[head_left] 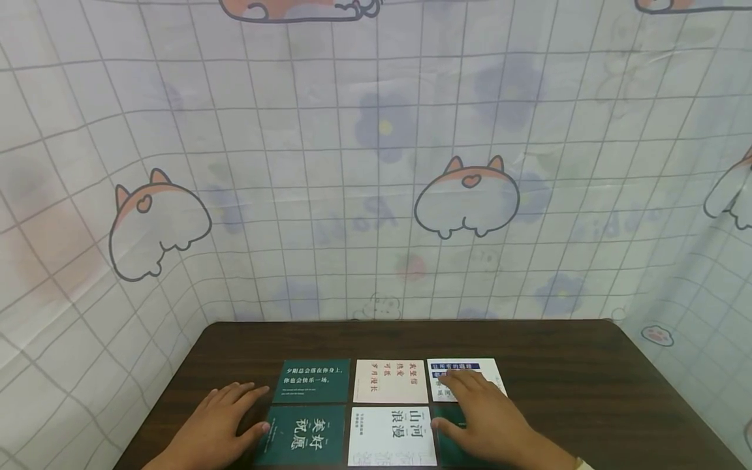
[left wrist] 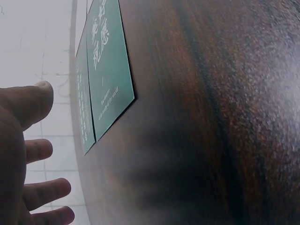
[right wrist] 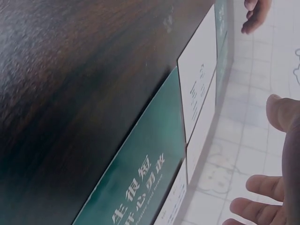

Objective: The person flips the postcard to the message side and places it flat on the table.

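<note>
Several printed cards lie flat in two rows of three. In the back row are a green card (head_left: 316, 381), a cream card with red writing (head_left: 390, 382) and a white card with dark blue bands (head_left: 492, 371). The front row has a green card with large white characters (head_left: 305, 436), a white card with grey characters (head_left: 392, 436) and another green card (right wrist: 154, 136). My left hand (head_left: 213, 423) is spread at the left end of the rows, fingers loosely extended. Over the two right-end cards stretches my right hand (head_left: 492, 418), partly covering both, with nothing gripped.
The cards are on a dark wood-grain table (head_left: 564, 385) with rounded far corners. A pale grid-patterned cloth (head_left: 329, 196) with cartoon corgi prints stands behind the table and along both sides.
</note>
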`<state>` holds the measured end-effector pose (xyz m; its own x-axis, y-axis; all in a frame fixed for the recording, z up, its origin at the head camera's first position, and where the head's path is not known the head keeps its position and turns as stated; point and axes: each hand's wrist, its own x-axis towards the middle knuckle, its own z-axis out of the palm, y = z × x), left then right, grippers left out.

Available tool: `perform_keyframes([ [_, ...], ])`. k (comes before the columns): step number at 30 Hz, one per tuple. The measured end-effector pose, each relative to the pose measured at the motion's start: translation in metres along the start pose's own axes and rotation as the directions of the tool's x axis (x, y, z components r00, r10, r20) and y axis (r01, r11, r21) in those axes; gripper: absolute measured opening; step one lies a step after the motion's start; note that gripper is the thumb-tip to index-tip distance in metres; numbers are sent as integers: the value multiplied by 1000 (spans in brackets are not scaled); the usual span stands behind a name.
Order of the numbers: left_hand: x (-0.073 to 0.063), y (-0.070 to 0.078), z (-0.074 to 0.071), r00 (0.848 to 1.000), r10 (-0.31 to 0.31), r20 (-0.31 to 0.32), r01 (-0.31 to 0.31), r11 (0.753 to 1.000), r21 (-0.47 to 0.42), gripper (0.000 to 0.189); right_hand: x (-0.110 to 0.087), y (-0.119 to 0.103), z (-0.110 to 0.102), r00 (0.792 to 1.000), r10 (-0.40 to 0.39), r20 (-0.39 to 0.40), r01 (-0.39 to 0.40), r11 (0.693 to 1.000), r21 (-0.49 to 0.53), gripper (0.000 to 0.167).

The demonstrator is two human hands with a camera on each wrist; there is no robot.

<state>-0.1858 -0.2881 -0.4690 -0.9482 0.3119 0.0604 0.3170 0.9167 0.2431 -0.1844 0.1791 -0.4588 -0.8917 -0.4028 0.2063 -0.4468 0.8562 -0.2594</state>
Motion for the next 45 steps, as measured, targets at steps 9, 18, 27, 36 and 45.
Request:
perform_keyframes([
  [9,1,-2,2,1000,19,-3,-19,1000,-7,69,2,-4,7,1000,-29,-5,30,999,18,72],
  [18,1,-7,3,1000,16,16,-15,1000,-15,69,9,-12,12,998,-45,34,43,998,43,74],
  [27,3,-11,6,999,15,32,-13,999,-40,69,13,-15,19,997,-34,68,31,998,46,76],
  [36,4,-9,5,999,-10,48,13,998,-61,67,15,-19,23,997,-58,43,57,998,37,75],
  [45,3,-11,7,999,-5,43,8,997,-75,66,21,-27,28,996,-84,38,82,996,42,76],
])
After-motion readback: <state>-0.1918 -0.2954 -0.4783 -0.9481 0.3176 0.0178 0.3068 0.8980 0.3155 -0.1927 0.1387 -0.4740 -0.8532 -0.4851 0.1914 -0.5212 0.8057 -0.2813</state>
